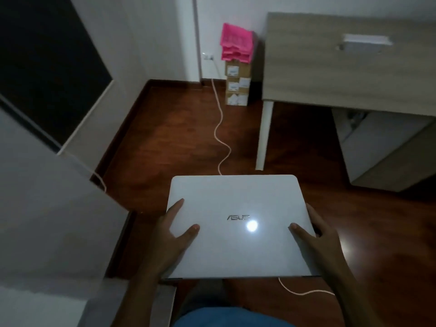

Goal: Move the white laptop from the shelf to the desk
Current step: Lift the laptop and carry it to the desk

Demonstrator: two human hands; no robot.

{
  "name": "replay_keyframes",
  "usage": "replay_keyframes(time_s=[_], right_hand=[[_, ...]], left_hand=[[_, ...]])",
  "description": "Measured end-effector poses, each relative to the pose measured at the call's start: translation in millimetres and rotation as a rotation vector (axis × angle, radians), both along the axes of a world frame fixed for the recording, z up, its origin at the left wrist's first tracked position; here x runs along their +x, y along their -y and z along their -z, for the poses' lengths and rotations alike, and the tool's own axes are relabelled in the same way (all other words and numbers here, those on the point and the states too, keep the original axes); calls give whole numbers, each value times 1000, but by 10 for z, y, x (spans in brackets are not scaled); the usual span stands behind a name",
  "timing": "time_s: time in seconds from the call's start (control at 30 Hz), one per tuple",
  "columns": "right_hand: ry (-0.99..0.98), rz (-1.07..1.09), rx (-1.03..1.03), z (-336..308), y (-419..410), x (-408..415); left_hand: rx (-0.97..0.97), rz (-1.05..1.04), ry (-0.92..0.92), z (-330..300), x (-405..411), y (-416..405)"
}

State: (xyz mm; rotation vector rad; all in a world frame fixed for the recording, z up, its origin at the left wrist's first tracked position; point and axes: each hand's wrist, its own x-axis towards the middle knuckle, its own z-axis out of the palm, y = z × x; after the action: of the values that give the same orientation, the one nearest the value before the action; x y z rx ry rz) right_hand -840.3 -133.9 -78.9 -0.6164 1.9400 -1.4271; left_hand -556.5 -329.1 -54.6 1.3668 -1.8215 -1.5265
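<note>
The white laptop (240, 225), lid closed with the ASUS mark up, is held level in the air above the dark wooden floor (165, 142), at 6 o'clock in the view. The left hand (172, 234) clasps its left edge, thumb and one finger lying on the lid; the right hand (316, 232) clasps the right edge, thumb on the lid and fingers curled round the side. The tabletop (330, 74), pale wood on a white leg (264, 135), stands at 1 o'clock, well apart from the laptop, and carries one blurred white object (363, 43). One pale cable (219, 128) snakes across the floor between them, from a wall socket (208, 57) at 12 o'clock and under the laptop. Against the wall stand three stacked cardboard boxes (237, 83) topped by pink stacked trays (236, 43). A white cabinet (382, 147) sits under the tabletop at 3 o'clock.
</note>
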Motion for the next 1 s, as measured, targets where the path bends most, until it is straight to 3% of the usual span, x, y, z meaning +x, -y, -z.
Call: replay_keyframes(time_s=[0.27, 0.47, 0.77, 1.0], right_hand=[[-34, 372, 112, -76, 159, -1044], [6, 544, 156, 17, 208, -1913], [29, 536, 220, 261, 455, -3437], [50, 461, 248, 283, 1062, -4568]], left_hand=[[-45, 306, -26, 128, -1845, 965], [-49, 452, -18, 250, -3189, 1232], [41, 329, 19, 481, -4609, 1292], [-21, 257, 43, 499, -5446, 1782]])
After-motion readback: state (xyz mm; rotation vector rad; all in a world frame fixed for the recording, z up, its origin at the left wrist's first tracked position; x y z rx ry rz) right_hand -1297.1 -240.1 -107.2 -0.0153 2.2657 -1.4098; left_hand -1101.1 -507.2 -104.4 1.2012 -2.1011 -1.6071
